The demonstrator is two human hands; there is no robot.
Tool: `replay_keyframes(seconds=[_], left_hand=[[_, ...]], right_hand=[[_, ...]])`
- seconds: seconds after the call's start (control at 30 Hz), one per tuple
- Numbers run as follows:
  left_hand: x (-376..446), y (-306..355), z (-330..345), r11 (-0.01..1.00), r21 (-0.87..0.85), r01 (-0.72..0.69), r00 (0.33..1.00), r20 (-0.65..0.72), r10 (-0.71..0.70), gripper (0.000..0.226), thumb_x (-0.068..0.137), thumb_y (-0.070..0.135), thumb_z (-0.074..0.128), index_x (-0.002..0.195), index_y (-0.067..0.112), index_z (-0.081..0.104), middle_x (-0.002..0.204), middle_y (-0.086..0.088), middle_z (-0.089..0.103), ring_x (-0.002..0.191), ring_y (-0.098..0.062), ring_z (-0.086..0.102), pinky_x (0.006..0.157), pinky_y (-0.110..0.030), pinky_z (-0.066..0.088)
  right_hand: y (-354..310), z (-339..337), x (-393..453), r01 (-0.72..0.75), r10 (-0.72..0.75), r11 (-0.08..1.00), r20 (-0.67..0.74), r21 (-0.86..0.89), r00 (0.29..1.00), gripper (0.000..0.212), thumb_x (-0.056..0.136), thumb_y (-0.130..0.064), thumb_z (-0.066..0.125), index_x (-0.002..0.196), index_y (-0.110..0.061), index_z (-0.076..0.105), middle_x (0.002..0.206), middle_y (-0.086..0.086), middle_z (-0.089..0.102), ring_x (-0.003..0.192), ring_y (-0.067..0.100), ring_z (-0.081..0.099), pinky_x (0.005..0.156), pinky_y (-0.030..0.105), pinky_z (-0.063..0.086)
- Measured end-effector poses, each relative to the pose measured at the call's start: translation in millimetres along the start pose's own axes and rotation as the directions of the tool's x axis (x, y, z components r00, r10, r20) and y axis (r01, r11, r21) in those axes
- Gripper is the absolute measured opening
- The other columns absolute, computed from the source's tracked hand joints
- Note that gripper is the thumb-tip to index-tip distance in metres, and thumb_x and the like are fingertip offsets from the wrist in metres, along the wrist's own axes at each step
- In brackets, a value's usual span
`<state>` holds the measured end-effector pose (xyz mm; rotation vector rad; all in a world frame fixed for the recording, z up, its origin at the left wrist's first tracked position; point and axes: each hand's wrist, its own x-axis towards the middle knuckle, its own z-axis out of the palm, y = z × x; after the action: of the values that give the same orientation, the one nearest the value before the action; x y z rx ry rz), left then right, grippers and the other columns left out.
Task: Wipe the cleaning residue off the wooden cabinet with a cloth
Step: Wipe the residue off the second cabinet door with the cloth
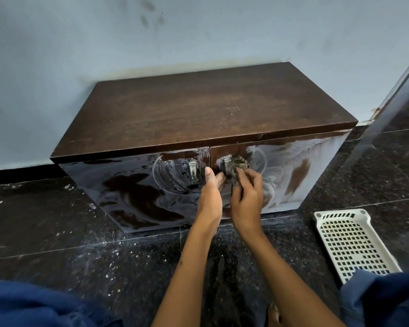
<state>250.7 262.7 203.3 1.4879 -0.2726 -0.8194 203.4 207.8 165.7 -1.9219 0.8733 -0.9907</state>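
Underfoot dark speckled floor [57, 232], smeared cabinet [132, 185]

- The cabinet [198, 119] stands on the floor [57, 232] with its back against the wall [80, 43].
- Its front has two doors side by side: the left door [132, 190] and the right door [305, 171], meeting at a seam in the middle.
- One handle [193, 169] sits on the left door near the seam, another handle [227, 164] on the right door just across it.
- The cloth [239, 166] lies against the right door, touching its handle.
- The right hand [247, 199] holds the cloth from below.
- The left hand [210, 192] is just left of it, at the seam, between the two handles.
- A basket [350, 244] lies on the floor to the right, in front of the cabinet's right corner.
- A post [392, 100] rises right of the cabinet.
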Motion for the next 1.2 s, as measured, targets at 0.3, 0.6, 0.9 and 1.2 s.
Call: replay_keyframes(seconds=[0.3, 0.6, 0.9, 1.2], left_hand=[[4, 2, -1, 1.000, 0.014, -0.007, 0.999, -0.031, 0.008, 0.070, 0.094, 0.058, 0.011, 0.137, 0.014, 0.045, 0.143, -0.004, 0.045, 0.133, -0.017, 0.040, 0.115, -0.038, 0.024], [-3, 6, -4, 0.999, -0.036, 0.011, 0.999, -0.031, -0.012, 0.069, 0.096, 0.054, 0.011, 0.141, 0.010, 0.038, 0.146, -0.004, 0.041, 0.135, -0.014, 0.037, 0.112, -0.028, 0.027], [-16, 25, -29, 0.980, -0.116, -0.161, 0.936, -0.334, 0.114, 0.067, 0.098, 0.051, 0.012, 0.133, 0.007, 0.048, 0.133, -0.008, 0.055, 0.123, -0.015, 0.051, 0.102, -0.024, 0.035], [-19, 24, -37, 0.984, -0.027, -0.175, 0.935, -0.317, 0.157, 0.067, 0.098, 0.048, 0.010, 0.137, 0.005, 0.043, 0.136, -0.008, 0.053, 0.132, -0.015, 0.041, 0.113, -0.028, 0.023]], right_hand=[[-27, -2, 16, 0.038, -0.025, 0.993, -0.117, 0.114, 0.993, 0.033, 0.094, -0.001, 0.046, 0.123, -0.004, 0.060, 0.115, -0.004, 0.045, 0.106, 0.006, 0.047, 0.096, 0.011, 0.038], [-21, 9, 2, 0.040, -0.025, 0.988, -0.095, 0.150, 0.995, 0.037, 0.092, 0.004, 0.046, 0.126, -0.004, 0.058, 0.123, 0.002, 0.044, 0.121, 0.019, 0.047, 0.105, 0.034, 0.039], [-34, 39, -13, 0.225, -0.237, 0.960, 0.059, 0.169, 0.970, 0.048, 0.097, -0.003, 0.045, 0.144, -0.010, 0.037, 0.155, 0.006, 0.024, 0.142, 0.013, 0.025, 0.115, 0.023, 0.024], [-21, 48, -49, -0.237, 0.210, 0.951, 0.147, 0.197, 0.967, 0.046, 0.099, -0.007, 0.040, 0.145, -0.009, 0.034, 0.154, -0.001, 0.025, 0.141, 0.008, 0.022, 0.113, 0.015, 0.017]])
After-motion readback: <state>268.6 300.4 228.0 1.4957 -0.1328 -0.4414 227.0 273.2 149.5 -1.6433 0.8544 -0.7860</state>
